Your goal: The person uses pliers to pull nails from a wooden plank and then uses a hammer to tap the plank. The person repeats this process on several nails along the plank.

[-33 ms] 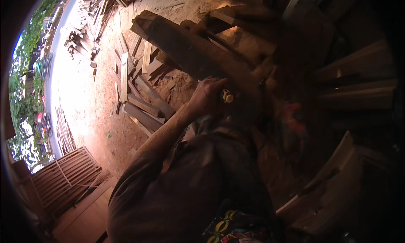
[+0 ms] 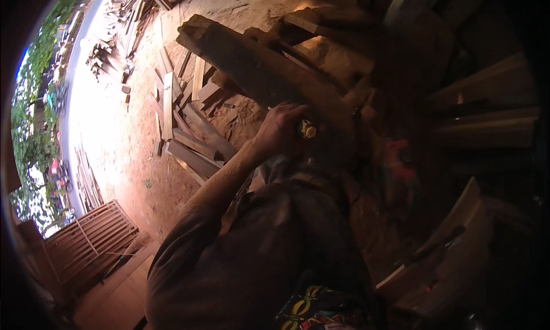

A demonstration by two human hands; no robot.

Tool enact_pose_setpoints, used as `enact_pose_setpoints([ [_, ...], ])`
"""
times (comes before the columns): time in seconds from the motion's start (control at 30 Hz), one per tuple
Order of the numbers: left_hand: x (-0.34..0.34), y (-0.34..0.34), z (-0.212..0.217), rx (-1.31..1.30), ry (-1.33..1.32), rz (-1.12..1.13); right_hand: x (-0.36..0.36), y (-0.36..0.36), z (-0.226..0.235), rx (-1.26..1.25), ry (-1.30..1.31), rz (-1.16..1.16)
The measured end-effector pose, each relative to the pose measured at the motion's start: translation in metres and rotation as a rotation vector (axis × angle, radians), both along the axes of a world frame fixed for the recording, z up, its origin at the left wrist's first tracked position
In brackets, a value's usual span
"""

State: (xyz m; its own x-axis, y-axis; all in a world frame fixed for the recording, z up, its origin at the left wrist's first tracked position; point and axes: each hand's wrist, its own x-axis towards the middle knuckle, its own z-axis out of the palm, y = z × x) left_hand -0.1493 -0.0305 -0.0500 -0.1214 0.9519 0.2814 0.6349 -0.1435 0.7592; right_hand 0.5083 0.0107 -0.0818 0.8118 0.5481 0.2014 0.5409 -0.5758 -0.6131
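Still, nothing has moved: the left hand (image 2: pixel 281 129) stays curled round a small yellow thing (image 2: pixel 308 129), maybe a tape measure, by the long plank (image 2: pixel 258 66).

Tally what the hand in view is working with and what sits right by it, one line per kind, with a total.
Hands in view: 1, the left hand, closed on a small yellow object
Small yellow objects: 1
Long dark timber beams beside the hand: 1
Slatted wooden panels: 1
Total: 4
The loose planks on the dirt are too jumbled to count.
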Motion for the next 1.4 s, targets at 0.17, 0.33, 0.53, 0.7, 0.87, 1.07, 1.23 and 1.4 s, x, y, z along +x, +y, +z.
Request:
enact_pose_setpoints([
  [0.17,-0.039,0.015,-0.014,-0.008,0.028,-0.06,-0.136,0.008,0.045,0.226,0.158,0.27],
  [0.33,-0.08,0.037,-0.012,-0.069,-0.027,-0.198,-0.328,0.008,0.11,0.033,0.258,0.467],
  [0.53,-0.168,0.081,0.007,-0.078,-0.706,0.011,-0.44,0.0,0.105,0.032,0.439,0.645],
  [0.7,-0.227,0.108,0.01,-0.318,-0.709,0.109,-0.513,-0.009,0.123,-0.104,0.418,0.637],
  [0.87,-0.232,0.113,0.007,-0.341,-0.778,0.126,-0.53,-0.023,0.123,-0.196,0.454,0.662],
  [1.07,-0.235,0.103,-0.004,-0.419,-0.88,0.078,-0.511,-0.029,0.101,-0.402,0.473,0.754],
  [1.23,-0.203,0.088,-0.005,-0.315,-0.121,-0.384,-0.479,-0.047,0.037,-0.555,0.261,1.143],
  [1.4,-0.135,0.058,-0.027,-0.568,0.54,-0.776,-0.456,-0.051,0.029,-0.587,0.217,1.322],
])
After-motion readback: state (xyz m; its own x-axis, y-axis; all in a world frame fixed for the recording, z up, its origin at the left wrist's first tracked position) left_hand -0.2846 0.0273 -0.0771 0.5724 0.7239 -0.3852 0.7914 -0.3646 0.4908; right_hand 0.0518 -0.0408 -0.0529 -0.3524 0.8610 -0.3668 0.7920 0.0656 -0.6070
